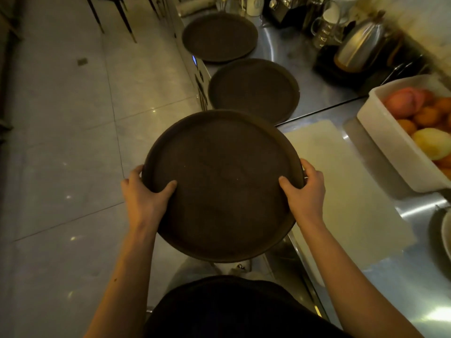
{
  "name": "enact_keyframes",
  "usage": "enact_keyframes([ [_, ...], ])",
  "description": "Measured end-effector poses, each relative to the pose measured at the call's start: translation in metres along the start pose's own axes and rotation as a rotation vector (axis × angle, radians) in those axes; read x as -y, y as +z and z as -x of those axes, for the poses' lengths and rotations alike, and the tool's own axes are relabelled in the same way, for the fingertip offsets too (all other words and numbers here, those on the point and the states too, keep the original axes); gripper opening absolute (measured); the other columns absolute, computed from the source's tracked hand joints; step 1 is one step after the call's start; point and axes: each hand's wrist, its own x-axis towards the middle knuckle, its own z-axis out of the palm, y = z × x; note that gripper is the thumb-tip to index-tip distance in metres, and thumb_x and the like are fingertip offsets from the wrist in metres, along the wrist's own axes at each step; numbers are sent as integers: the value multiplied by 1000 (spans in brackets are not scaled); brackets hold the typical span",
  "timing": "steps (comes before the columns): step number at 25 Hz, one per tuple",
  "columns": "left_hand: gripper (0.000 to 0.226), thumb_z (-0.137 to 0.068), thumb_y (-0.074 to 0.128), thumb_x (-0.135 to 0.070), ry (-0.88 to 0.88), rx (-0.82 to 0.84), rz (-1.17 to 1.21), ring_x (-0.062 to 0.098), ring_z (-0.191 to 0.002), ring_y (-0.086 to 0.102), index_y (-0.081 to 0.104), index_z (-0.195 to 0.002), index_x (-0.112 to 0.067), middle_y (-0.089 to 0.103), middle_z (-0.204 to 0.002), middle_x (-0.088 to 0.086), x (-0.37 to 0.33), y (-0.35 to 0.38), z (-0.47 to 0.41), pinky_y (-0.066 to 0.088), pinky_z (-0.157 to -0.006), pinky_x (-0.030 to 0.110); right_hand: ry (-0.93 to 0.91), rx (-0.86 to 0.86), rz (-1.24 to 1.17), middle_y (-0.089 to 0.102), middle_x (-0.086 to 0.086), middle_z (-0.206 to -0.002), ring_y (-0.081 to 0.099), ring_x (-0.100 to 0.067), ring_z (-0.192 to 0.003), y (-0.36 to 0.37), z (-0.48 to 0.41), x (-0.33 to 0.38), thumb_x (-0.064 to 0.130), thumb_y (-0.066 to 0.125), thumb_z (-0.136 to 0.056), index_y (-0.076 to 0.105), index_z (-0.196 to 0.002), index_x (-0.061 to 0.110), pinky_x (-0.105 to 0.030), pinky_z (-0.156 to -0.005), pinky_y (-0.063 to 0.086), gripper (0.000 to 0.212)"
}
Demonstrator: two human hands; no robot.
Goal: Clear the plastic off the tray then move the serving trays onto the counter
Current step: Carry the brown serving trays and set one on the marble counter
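Note:
I hold a round dark brown serving tray (219, 181) in front of me, partly over the floor and partly over the counter's left edge. My left hand (144, 193) grips its left rim, thumb on top. My right hand (305, 189) grips its right rim the same way. Two more round dark trays lie flat on the steel counter (317, 93): one (253, 90) just beyond the held tray, another (219, 37) farther back. I see no plastic on the held tray.
A white cutting board (346, 181) lies on the counter right of the held tray. A white tub of fruit (400, 140) stands at the right edge. A kettle (361, 45), jars and appliances crowd the back. Tiled floor (61, 142) and chair legs are at left.

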Motion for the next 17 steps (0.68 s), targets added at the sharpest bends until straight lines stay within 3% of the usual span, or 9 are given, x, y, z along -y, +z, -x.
enact_keyframes([
  [9, 85, -72, 83, -31, 31, 113, 16, 28, -126, 48, 39, -143, -16, 42, -141, 12, -16, 39, -136, 46, -102, 43, 48, -74, 37, 45, -1, -109, 51, -15, -96, 67, -69, 39, 23, 73, -82, 50, -136, 19, -27, -89, 43, 58],
  [17, 84, -75, 80, -32, 167, 274, -20, 29, -124, 50, 37, -145, -16, 41, -141, 12, -55, 58, -275, 46, -99, 41, 153, -240, 94, 47, 0, -115, 47, -11, -101, 141, -121, 89, 32, 71, -82, 49, -136, 26, -27, -92, 41, 58],
])
